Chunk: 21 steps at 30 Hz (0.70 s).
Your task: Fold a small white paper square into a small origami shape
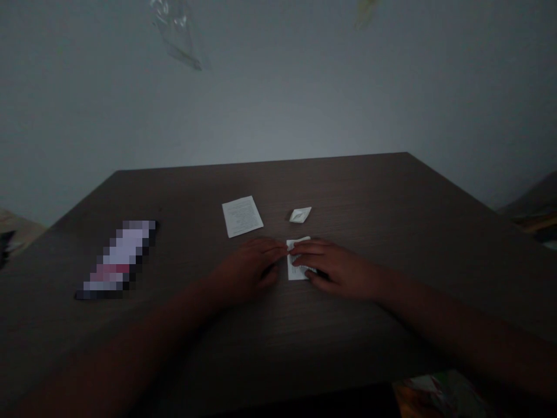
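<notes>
A small printed piece of paper, apparently folded, lies flat on the dark wooden table in front of me. My right hand rests over its right part, fingers stretched out and slightly apart on the sheet. At the paper's upper left edge are the fingertips of my left hand; its fingers are extended and the thumb stands away from them. Just beyond my hands sits a small folded paper boat. A square printed sheet lies beyond my left hand.
A phone with a blurred-out screen lies at the left of the table. Behind the table's far edge stands a pale wall, with a clear plastic bag on it. Colourful items show below the near edge.
</notes>
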Each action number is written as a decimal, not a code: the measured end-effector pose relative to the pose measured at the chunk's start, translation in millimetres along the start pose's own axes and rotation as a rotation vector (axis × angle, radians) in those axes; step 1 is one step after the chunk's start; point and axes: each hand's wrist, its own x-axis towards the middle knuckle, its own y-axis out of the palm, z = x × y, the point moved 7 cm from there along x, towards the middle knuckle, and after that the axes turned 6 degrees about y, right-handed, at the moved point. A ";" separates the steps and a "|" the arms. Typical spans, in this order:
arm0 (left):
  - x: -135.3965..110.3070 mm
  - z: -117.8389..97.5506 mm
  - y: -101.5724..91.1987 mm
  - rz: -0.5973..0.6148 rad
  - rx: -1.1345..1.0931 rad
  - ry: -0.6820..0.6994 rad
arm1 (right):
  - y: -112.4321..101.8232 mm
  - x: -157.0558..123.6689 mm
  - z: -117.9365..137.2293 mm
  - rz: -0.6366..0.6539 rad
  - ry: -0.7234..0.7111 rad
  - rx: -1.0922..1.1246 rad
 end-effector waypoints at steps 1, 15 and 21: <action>0.2 -0.3 -0.4 0.003 0.004 -0.003 | 0.2 -0.2 -0.6 0.000 0.003 -0.004; 9.6 -5.0 5.0 0.011 0.042 -0.056 | -2.1 3.0 0.1 -0.015 0.037 0.071; 11.7 -5.1 7.1 -0.006 0.055 -0.107 | -0.8 4.9 -0.4 -0.046 0.059 0.092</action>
